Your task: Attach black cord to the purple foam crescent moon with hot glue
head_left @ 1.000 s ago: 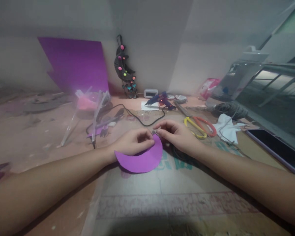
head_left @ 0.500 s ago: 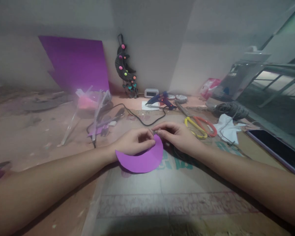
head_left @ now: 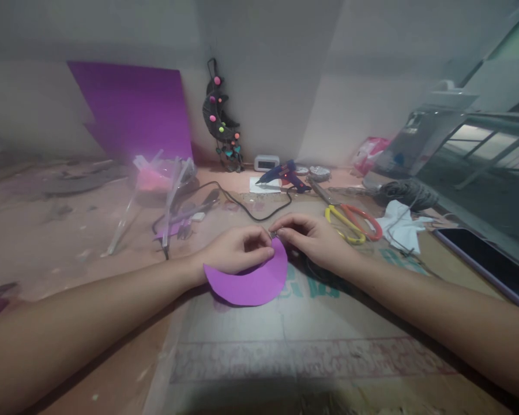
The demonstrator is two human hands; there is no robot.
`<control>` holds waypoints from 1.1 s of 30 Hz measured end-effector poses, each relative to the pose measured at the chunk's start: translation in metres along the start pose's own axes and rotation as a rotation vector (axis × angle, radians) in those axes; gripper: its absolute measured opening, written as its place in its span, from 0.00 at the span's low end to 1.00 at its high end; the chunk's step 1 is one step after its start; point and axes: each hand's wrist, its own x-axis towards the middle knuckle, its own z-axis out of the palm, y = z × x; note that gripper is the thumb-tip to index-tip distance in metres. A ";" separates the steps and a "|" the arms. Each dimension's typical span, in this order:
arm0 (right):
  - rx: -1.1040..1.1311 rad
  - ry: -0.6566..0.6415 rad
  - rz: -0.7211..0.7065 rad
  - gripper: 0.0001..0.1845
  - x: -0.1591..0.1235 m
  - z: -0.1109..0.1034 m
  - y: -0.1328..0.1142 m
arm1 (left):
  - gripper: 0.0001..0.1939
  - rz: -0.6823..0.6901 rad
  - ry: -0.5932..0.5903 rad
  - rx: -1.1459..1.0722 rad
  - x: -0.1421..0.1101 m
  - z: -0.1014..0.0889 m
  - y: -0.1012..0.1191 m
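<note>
A purple crescent-shaped paper cutout [head_left: 253, 285] curves below my hands, over the work surface. My left hand [head_left: 237, 248] is closed on its inner edge, thumb on top and fingers behind. At the crescent's upper tip, my right hand [head_left: 309, 236] pinches with thumb and forefinger. Between the fingertips there shows a small bit of dark cord, partly hidden by the fingers. Dark strands also lie under my right hand, beside the crescent.
Behind my hands, a blue glue gun [head_left: 283, 174] rests with its red light on. Scissors [head_left: 350, 222], a white cloth [head_left: 401, 227] and a phone [head_left: 488, 265] lie right. A decorated dark moon [head_left: 218, 115] and a purple sheet [head_left: 138, 109] lean on the wall.
Hardly anything differs. Both hands keep their hold, and the purple crescent sits very slightly lower in view.
</note>
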 end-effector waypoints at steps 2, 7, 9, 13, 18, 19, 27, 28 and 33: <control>-0.010 0.002 0.010 0.10 0.000 0.000 0.001 | 0.08 -0.001 0.004 -0.004 0.000 0.000 0.000; 0.094 -0.020 0.019 0.12 0.000 0.000 0.001 | 0.08 -0.017 0.010 -0.024 0.000 0.000 0.001; 0.103 -0.024 0.004 0.12 0.000 -0.001 0.001 | 0.08 -0.020 0.012 -0.018 0.000 0.000 0.002; 0.028 -0.024 -0.023 0.11 0.001 -0.001 0.000 | 0.08 -0.001 0.005 -0.026 0.000 0.000 0.002; -0.018 -0.026 0.008 0.09 0.001 -0.001 -0.003 | 0.09 -0.009 0.005 -0.009 0.000 -0.001 0.001; -0.018 -0.024 0.010 0.09 0.001 -0.001 -0.003 | 0.09 -0.014 0.005 -0.002 0.000 -0.001 0.001; -0.022 -0.035 0.009 0.10 -0.001 0.000 -0.005 | 0.09 -0.015 0.004 0.007 0.000 -0.001 0.004; -0.027 -0.032 0.005 0.10 -0.001 0.000 -0.005 | 0.09 -0.017 0.005 0.005 0.000 -0.001 0.005; -0.043 -0.035 -0.007 0.10 -0.001 0.000 -0.005 | 0.08 -0.025 0.009 0.001 0.000 0.000 0.005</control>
